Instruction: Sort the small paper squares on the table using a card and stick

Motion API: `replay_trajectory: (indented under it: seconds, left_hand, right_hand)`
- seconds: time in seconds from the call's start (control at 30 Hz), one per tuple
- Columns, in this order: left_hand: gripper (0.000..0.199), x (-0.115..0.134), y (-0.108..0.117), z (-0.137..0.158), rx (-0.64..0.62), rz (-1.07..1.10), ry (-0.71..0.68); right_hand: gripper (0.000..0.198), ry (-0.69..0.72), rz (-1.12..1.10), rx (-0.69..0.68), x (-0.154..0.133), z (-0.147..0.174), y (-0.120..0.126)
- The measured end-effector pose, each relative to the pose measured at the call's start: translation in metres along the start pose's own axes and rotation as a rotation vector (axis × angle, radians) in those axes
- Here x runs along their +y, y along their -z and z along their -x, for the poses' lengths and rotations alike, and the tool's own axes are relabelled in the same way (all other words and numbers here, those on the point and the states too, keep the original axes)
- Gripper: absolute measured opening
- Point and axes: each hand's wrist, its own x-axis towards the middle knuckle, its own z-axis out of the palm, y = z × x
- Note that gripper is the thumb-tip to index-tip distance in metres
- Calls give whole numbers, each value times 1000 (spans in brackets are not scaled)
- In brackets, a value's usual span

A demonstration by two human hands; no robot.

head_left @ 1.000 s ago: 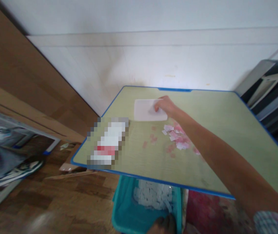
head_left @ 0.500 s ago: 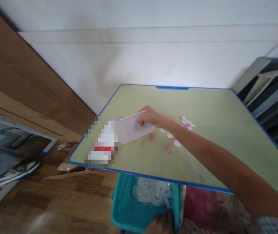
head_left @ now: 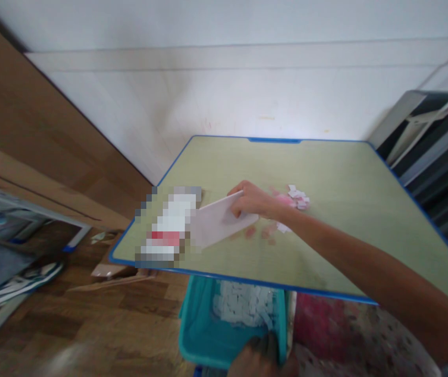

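My right hand (head_left: 246,200) is closed on the upper edge of a thin, stiff white sheet (head_left: 218,222), held tilted over the table. The sheet's left end reaches beside a blurred-out white item with a red band (head_left: 168,225). Small white paper pieces (head_left: 297,196) lie loosely to the right of the hand, around a pink patch (head_left: 285,200). At the bottom, my left hand (head_left: 257,356) is closed at the near right rim of a teal basin (head_left: 208,348); its fingertips are partly hidden. Many white pieces (head_left: 243,303) lie in the basin.
A pale green table (head_left: 337,167) with a blue edge stands against the white wall (head_left: 224,99). Brown cardboard (head_left: 51,115) leans on the left. Folded dark furniture (head_left: 439,136) leans on the right. Below left, a sneaker (head_left: 23,285) shows near the wooden floor.
My right hand and the white sheet have shifted a little toward me and to the right, drawing away from the blurred item. My left hand stays at the basin.
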Motion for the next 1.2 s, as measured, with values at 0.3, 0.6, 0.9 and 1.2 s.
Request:
replay_trajectory:
  seconds: [0.3, 0.6, 0.9, 1.2]
  left_hand:
    - [30, -5, 11, -1, -163, 18, -53]
    - [45, -9, 17, -7, 116, 16, -18]
    - [43, -10, 18, -7, 93, 33, -45]
    - [49, -11, 20, -7, 51, 24, -63]
  right_hand:
    - [5, -46, 3, 56, 11, 23, 6]
    - [6, -66, -15, 131, 16, 34, 8]
    - [5, -57, -42, 137, 26, 58, 14]
    - [11, -63, -70, 148, 29, 74, 28]
